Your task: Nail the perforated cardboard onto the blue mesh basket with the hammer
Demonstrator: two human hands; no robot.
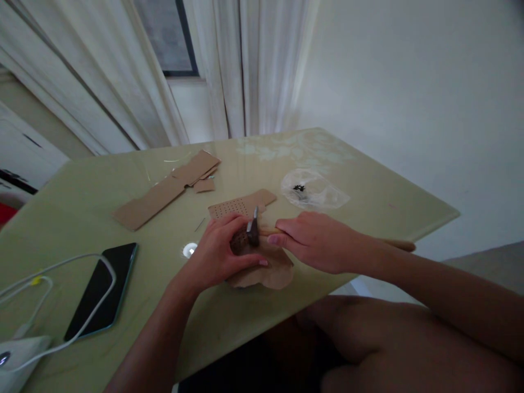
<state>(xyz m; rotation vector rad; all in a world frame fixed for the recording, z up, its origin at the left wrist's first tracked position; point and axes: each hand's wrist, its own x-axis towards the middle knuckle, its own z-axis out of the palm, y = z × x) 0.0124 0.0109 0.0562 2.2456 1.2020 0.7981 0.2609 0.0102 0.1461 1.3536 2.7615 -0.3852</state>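
My right hand is wrapped round the wooden handle of a small hammer. Its dark metal head sits just beside the fingers of my left hand. That left hand is curled, thumb against fingers apart, over a brown leather-like piece with a curved outline, holding it near the table's front edge. Part of this piece, with small dark holes, shows beneath the hammer head. Just behind lies another brown piece with rows of punched holes. Whether the hammer head touches the work is hard to tell.
On the pale green table lie a long brown strip with small offcuts, a clear plastic bag holding small dark bits, and a thin needle-like stick. A phone, white cable and white box occupy the left.
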